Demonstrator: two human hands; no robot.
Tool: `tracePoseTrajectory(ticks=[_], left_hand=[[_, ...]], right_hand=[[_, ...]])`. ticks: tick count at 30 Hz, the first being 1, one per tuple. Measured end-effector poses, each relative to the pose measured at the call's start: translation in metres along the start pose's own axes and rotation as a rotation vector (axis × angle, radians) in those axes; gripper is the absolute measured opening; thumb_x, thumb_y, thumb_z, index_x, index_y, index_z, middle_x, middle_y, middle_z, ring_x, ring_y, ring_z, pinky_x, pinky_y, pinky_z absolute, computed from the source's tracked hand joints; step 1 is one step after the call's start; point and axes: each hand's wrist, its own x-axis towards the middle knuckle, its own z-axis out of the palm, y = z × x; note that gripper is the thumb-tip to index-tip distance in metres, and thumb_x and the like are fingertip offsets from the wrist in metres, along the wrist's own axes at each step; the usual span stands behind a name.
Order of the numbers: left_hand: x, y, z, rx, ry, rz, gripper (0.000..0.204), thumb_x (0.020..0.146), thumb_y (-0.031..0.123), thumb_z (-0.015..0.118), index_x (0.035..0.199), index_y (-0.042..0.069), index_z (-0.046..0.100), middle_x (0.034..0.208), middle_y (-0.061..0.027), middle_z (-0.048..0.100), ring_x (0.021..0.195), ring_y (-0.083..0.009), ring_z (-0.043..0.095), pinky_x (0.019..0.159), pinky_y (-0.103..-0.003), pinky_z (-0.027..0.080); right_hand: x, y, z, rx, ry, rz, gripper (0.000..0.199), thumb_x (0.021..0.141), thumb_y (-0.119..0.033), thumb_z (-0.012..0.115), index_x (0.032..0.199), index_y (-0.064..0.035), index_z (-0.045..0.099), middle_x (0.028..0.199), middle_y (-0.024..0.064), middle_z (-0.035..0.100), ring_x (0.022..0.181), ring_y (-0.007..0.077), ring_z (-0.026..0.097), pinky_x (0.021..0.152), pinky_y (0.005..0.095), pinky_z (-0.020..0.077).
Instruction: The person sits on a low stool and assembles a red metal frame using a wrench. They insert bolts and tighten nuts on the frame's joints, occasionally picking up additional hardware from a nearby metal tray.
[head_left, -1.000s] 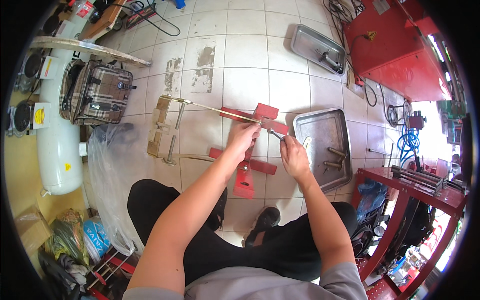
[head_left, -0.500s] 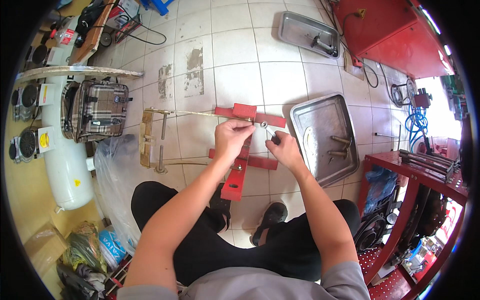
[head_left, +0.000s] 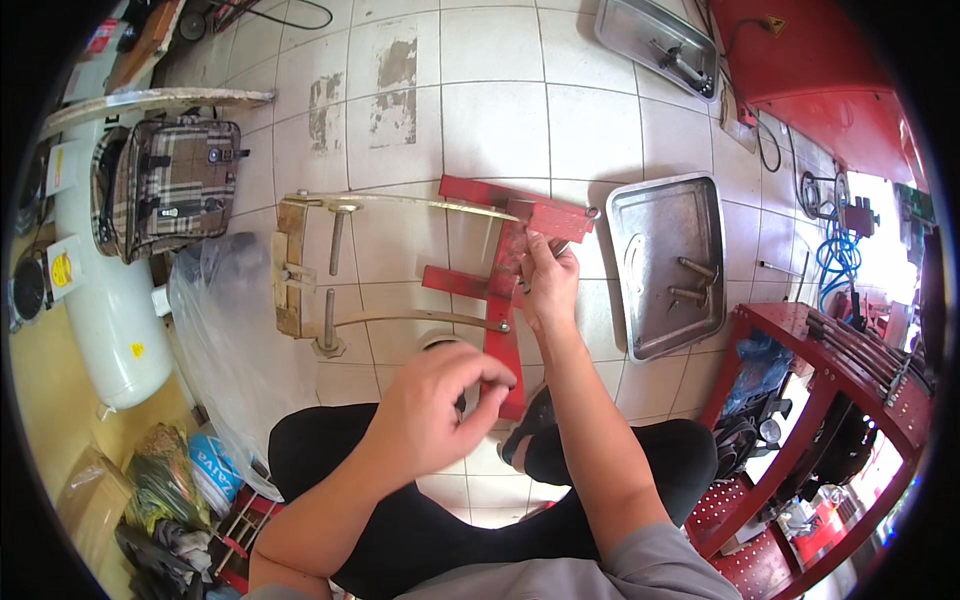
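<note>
A red metal frame (head_left: 505, 255) with crossbars and a thick end block lies on the tiles before me, bolted to two curved metal strips. My right hand (head_left: 550, 285) is closed at the block's near edge, its fingertips against the red metal. Part of a wrench (head_left: 561, 246) shows at those fingers; the rest is mostly covered. My left hand (head_left: 430, 410) hovers above my knees, near the frame's near end, slightly blurred. Its fingers are curled and the thumb and index tips nearly meet; whatever they may hold is too small to make out.
The strips run left to a yellowish bracket (head_left: 290, 270) with long bolts. Right of the frame sits a metal tray (head_left: 635, 310) holding bolts; another tray (head_left: 620, 40) lies farther off. A red rack (head_left: 765, 320) stands near right, a checked bag (head_left: 180, 190) at left.
My left hand has drawn back from the frame toward my body. My right hand has moved slightly left onto the end block. The frame has turned, its block now farther right.
</note>
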Motion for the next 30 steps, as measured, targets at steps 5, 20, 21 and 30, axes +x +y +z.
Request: tracePoseTrajectory(ticks=[5, 20, 21, 30], left_hand=[[-0.018, 0.025, -0.018, 0.026, -0.137, 0.008, 0.01, 0.075, 0.003, 0.066, 0.083, 0.004, 0.061, 0.071, -0.0071, 0.057, 0.067, -0.0237, 0.058, 0.06, -0.034, 0.042], [-0.071, 0.032, -0.016, -0.399, 0.066, -0.396, 0.009, 0.076, 0.001, 0.058, 0.084, 0.0, 0.058, 0.077, -0.0049, 0.054, 0.069, -0.0107, 0.046, 0.063, -0.024, 0.036], [-0.075, 0.035, -0.012, -0.42, 0.075, -0.418, 0.008, 0.075, 0.001, 0.058, 0.083, 0.0, 0.058, 0.075, -0.0048, 0.053, 0.068, -0.0111, 0.047, 0.061, -0.024, 0.036], [-0.315, -0.051, 0.203, 0.081, -1.632, -0.424, 0.026, 0.081, 0.025, 0.055, 0.086, 0.003, 0.066, 0.076, -0.0158, 0.063, 0.074, -0.0342, 0.062, 0.065, -0.047, 0.046]], right_hand=[[0.004, 0.003, -0.013, 0.091, -0.043, 0.104, 0.019, 0.093, -0.025, 0.056, 0.079, -0.0121, 0.053, 0.062, -0.0042, 0.046, 0.046, 0.0068, 0.033, 0.05, 0.0258, 0.0345], [-0.091, -0.012, -0.039, -0.404, -0.431, 0.048, 0.038, 0.092, -0.033, 0.053, 0.101, 0.001, 0.068, 0.09, 0.0051, 0.068, 0.065, 0.0044, 0.049, 0.053, 0.0207, 0.0357], [-0.097, -0.014, -0.038, -0.42, -0.432, 0.075, 0.039, 0.092, -0.034, 0.054, 0.101, 0.0005, 0.069, 0.089, 0.0044, 0.068, 0.068, 0.0047, 0.051, 0.054, 0.0205, 0.0363], [-0.099, -0.016, -0.023, -0.469, -0.452, 0.076, 0.039, 0.084, -0.038, 0.059, 0.092, -0.0012, 0.071, 0.082, 0.004, 0.067, 0.073, 0.0112, 0.056, 0.062, 0.0257, 0.0434]])
